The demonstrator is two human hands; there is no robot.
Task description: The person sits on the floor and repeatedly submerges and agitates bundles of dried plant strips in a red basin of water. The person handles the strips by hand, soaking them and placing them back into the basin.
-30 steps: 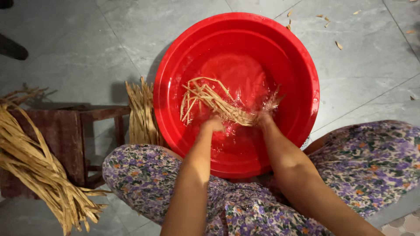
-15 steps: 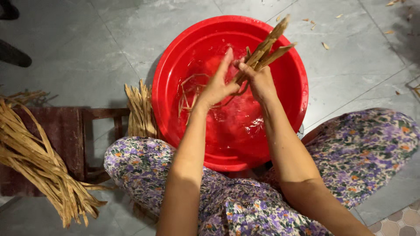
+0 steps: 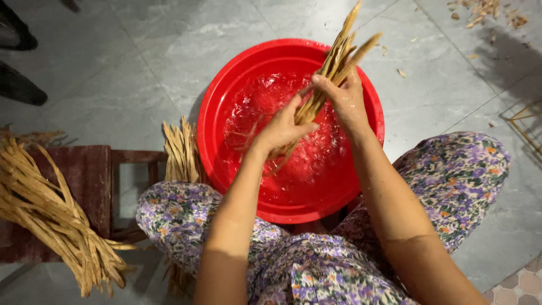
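Both hands, left (image 3: 282,131) and right (image 3: 342,99), are gripping a strip bundle (image 3: 333,68) closed-fisted, tilted above the red basin (image 3: 226,113).

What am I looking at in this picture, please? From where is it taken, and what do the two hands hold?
The picture comes from a camera worn on a person's head, looking down, so the two bare arms are that person's own. The person sits low, in flowered trousers, over a red basin of water on a grey tiled floor. The left hand and right hand together grip a bundle of tan fibre strips, lifted out of the water and tilted. To the left stands a low wooden stool with a bigger pile of strips. More strips lean beside the basin.
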